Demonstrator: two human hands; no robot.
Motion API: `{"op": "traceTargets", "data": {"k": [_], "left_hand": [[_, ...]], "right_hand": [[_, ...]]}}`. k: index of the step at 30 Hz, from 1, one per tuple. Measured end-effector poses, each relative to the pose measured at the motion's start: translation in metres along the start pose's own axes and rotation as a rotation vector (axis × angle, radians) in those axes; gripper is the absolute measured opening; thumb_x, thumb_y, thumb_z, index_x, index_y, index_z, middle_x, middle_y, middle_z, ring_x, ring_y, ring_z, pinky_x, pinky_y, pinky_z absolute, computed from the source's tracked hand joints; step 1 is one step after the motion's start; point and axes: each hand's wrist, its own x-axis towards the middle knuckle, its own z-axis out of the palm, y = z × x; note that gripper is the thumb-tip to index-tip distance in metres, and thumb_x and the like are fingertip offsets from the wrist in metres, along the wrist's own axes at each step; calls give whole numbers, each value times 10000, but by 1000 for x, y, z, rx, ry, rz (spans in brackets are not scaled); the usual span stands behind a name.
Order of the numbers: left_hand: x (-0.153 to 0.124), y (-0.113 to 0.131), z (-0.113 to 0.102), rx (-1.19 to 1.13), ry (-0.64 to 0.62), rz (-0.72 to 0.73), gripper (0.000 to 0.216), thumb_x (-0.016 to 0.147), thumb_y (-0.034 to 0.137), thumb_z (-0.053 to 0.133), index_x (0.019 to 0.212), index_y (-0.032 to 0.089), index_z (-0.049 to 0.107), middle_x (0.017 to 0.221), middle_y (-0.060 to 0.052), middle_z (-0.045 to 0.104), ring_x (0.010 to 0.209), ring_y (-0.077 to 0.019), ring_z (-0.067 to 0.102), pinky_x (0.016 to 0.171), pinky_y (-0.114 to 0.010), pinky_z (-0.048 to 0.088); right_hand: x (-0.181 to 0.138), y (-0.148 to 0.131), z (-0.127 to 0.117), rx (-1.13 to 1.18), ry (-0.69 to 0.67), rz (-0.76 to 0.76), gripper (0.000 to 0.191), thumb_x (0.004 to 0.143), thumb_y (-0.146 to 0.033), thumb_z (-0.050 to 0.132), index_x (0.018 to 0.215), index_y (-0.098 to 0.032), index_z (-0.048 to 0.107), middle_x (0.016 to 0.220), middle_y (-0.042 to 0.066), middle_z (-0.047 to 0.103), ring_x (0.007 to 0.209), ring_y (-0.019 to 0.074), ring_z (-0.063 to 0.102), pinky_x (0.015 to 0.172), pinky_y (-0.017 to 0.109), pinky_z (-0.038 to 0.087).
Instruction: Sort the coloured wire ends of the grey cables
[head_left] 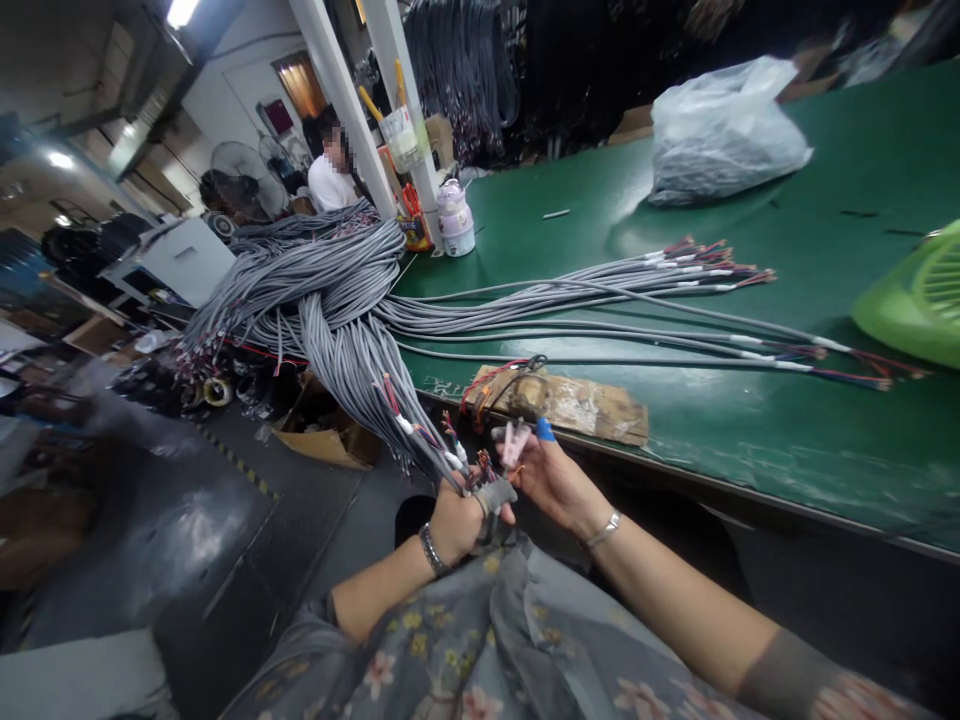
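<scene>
1. Two bare hands, the left hand (457, 515) and the right hand (559, 485), are held just on the near side of a flat, rectangular, worn brown wooden board (585, 405), which is laid along the near edge of a smooth green tabletop (750, 440).
2. Slim, multicoloured, copper-tipped wire ends (486, 466) are gripped in the curled left hand, near the board's left end; their tips are pointed upward, away from the body.
3. The right hand's fingers are bent in close to those tips; a small pale pink shape (514, 442) is seen at them, but whether it is pinched or worn cannot be told. One digit is capped in blue.
4. Left of the board, a thick hanging bundle of round grey cables (352, 350) is draped from a large grey cable heap (330, 260), its long axis slanted down and rightward toward the left hand.
5. Beyond the board, long straight grey cables (525, 310) are stretched left to right, roughly along its length, their stripped ends pointed right.
6. A lilac-and-white container (455, 220) is stood beyond the board; farther right, a cloudy plastic bag (720, 130) and a bright green slotted plastic object (919, 300) are placed.
</scene>
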Motion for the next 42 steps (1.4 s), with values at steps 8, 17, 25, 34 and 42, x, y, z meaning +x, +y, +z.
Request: {"op": "traceTargets", "data": {"k": [8, 17, 25, 34, 42], "left_hand": [[-4, -13, -3, -87, 91, 106, 326, 698, 437, 709, 555, 148, 658, 464, -25, 602, 429, -108, 506, 469, -230, 394], [4, -12, 9, 19, 169, 185, 349, 727, 433, 681, 504, 167, 646, 486, -24, 597, 494, -128, 523, 542, -253, 428], [0, 1, 15, 83, 182, 233, 387, 736, 471, 645, 473, 187, 632, 489, -31, 603, 516, -147, 531, 559, -275, 430], [-2, 0, 13, 124, 141, 217, 397, 716, 453, 669, 416, 202, 603, 509, -43, 610, 581, -178, 568, 615, -294, 452], [-6, -1, 4, 144, 118, 219, 411, 750, 478, 648, 469, 178, 639, 500, -37, 589, 528, -143, 523, 576, -278, 424]], "right_hand": [[0, -4, 0, -68, 7, -23, 282, 695, -468, 763, 787, -206, 719, 721, 19, 674, 603, 124, 561, 542, 228, 455], [2, 7, -5, -213, 24, -186, 495, 666, -689, 665, 771, -206, 694, 643, 13, 636, 538, 146, 534, 507, 279, 434], [4, 8, 3, 39, -137, 10, 449, 642, -600, 752, 788, -183, 674, 570, -11, 605, 417, 132, 510, 316, 243, 382], [2, 9, 4, 48, -78, 65, 423, 710, -605, 692, 787, -189, 678, 558, -2, 590, 428, 146, 497, 308, 247, 377], [-2, 9, -3, 23, -59, 11, 462, 735, -678, 608, 818, -229, 679, 776, 31, 674, 622, 165, 583, 541, 291, 487]]}}
